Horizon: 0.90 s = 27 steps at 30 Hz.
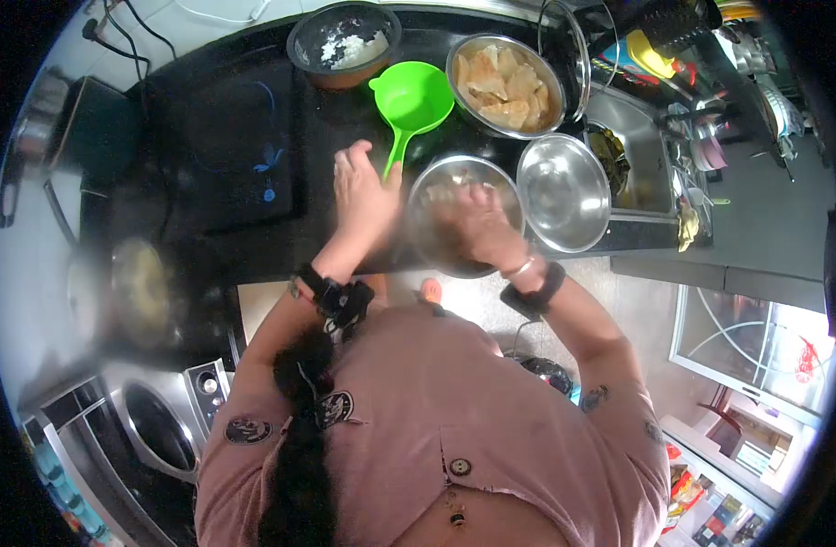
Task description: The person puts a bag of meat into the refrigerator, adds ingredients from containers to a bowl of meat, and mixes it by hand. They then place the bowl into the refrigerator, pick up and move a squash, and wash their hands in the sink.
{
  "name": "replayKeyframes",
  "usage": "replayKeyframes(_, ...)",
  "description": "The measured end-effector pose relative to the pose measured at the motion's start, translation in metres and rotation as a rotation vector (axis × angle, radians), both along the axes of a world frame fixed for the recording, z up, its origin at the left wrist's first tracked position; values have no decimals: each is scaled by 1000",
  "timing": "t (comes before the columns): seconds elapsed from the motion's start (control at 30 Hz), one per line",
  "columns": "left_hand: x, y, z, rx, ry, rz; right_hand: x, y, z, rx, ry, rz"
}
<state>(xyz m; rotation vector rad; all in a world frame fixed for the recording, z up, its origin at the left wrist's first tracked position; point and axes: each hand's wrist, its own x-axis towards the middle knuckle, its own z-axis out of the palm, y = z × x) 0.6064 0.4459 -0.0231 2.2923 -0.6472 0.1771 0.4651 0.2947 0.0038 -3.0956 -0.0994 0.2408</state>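
Note:
My left hand (365, 196) is over the dark counter, beside the handle of a green ladle-like scoop (413, 96), with its fingers apart. My right hand (480, 221) reaches into a metal bowl (427, 239) at the counter's front edge; its fingers are blurred, and the bowl's contents are hard to make out. An empty-looking metal bowl (564, 191) stands just right of it. Behind these, a metal bowl (453, 68) holds several pale brown pieces (507, 87). White powder (352, 50) lies in a dark bowl (313, 68) at the back.
A sink (650, 155) with something dark in it is at the right, near a glass lid (577, 55) and assorted utensils. A black cooktop (222, 150) lies to the left, with a blurred yellowish round thing (143, 292) at the far left. Cables hang at the back left.

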Motion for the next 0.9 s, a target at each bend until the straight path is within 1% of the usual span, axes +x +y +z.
replayKeyframes(0.03,-10,4,-1,-4,6,-10,3,4,-5,-22,-95,113)
replayKeyframes(0.1,-29,7,-10,7,199,-47,10,4,-38,-47,-152,143)
replayKeyframes(0.17,-43,10,-23,82,237,-136,20,-5,-62,-75,-208,181)
replayKeyframes(0.2,-45,10,-32,66,380,-163,25,-14,-70,-47,-107,99)
replayKeyframes(0.23,-52,6,-30,98,395,-99,28,-20,-66,-20,-3,16)
replayKeyframes(0.3,-52,7,-42,45,406,-111,18,-40,-52,16,12,-18)
replayKeyframes(0.37,-47,9,-57,39,407,-83,1,-59,-42,266,109,-56)
replayKeyframes(0.4,-47,10,-61,41,408,-60,5,-65,-52,212,248,-36)
replayKeyframes(0.43,-47,10,-56,40,413,-55,-2,-55,-39,212,253,-32)
replayKeyframes(0.47,-47,11,-51,-27,421,-58,-16,-41,-23,12,161,5)
replayKeyframes(0.53,-50,10,-33,-127,430,-94,-20,-33,-21,-108,142,-10)
replayKeyframes(0.57,-54,10,-26,-131,428,-96,-14,-38,-29,-111,141,-11)
replayKeyframes(0.63,-61,11,-17,-157,345,-130,3,-52,-48,18,237,-153)
replayKeyframes(0.67,-64,12,-21,-155,346,-131,7,-62,-59,115,141,-140)
replayKeyframes(0.7,-65,12,-26,-145,325,-130,9,-66,-58,118,140,-142)
replayKeyframes(0.77,-67,14,-37,-137,299,-131,13,-73,-58,404,190,-285)
replayKeyframes(0.83,-70,16,-41,-164,288,-91,11,-43,-8,529,333,-341)
replayKeyframes(0.9,-70,15,-52,-130,281,-89,5,-16,7,117,259,-114)
